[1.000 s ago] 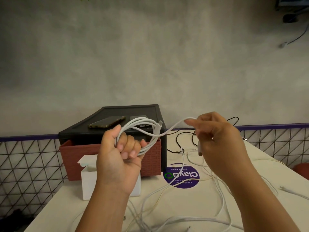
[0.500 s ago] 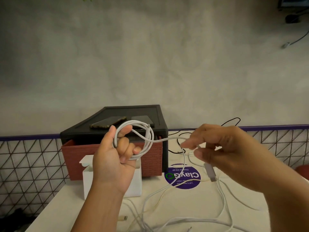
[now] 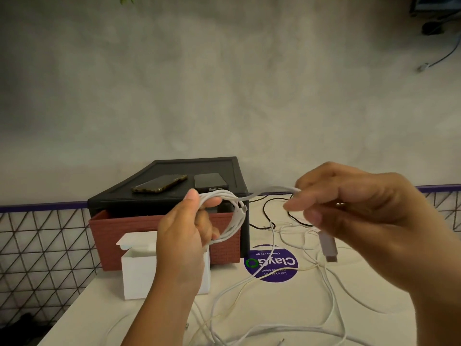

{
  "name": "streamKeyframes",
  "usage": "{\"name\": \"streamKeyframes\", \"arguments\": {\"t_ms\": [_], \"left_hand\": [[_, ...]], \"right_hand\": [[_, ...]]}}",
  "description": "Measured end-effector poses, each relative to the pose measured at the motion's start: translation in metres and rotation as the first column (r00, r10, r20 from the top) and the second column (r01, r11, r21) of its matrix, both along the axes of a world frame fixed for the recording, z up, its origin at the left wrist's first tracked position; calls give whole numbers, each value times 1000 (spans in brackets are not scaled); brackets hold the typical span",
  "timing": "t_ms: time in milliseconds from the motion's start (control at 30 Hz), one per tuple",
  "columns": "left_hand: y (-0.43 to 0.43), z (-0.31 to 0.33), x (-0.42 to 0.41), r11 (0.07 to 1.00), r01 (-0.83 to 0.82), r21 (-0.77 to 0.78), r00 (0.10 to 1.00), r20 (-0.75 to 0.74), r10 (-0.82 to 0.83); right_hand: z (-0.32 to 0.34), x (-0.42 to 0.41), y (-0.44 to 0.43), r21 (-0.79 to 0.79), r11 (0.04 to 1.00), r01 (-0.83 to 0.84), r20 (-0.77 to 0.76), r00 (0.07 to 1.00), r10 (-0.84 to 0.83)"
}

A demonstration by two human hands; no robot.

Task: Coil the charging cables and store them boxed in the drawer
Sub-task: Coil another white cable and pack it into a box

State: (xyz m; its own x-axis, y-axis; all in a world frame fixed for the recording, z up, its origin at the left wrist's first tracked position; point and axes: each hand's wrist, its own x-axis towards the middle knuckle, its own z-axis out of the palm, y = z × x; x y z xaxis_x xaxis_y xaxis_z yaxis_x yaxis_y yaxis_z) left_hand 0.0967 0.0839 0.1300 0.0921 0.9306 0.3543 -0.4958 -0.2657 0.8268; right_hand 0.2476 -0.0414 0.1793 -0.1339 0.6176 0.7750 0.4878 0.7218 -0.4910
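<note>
My left hand (image 3: 183,236) grips a coil of white charging cable (image 3: 234,216), held up in front of the drawer. My right hand (image 3: 349,208) pinches the free end of the same cable, and its grey USB plug (image 3: 328,247) hangs down below my fingers. Behind my left hand stands an open white box (image 3: 138,270) on the table. The red-brown drawer (image 3: 104,236) is pulled partly out of a black drawer unit (image 3: 174,196). Several more loose white cables (image 3: 249,320) lie tangled on the white table.
Two phones (image 3: 159,183) (image 3: 209,182) lie on top of the black unit. A black cable (image 3: 268,216) loops at the right of the unit. A round purple sticker (image 3: 274,264) marks the tabletop. A black wire grid fence (image 3: 37,245) lines the table's far edge.
My right hand has swung down and then back up near the coil, with the cable's free end. The USB plug has come out from behind my fingers and dangles.
</note>
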Motion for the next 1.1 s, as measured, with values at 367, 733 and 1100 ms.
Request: {"name": "streamKeyframes", "arguments": {"t_ms": [367,733,1100], "left_hand": [[-18,11,6,869,488,-83,808,418,-414],[-11,2,12,861,509,-5,766,458,-451],[-14,-2,18,878,478,-21,829,342,-442]], "right_hand": [[-31,22,53,-213,676,706,-30,687,-726],[-39,-11,71,-262,794,-549,-877,479,42],[-34,-35,68,-278,831,-482,-926,363,-99]]}}
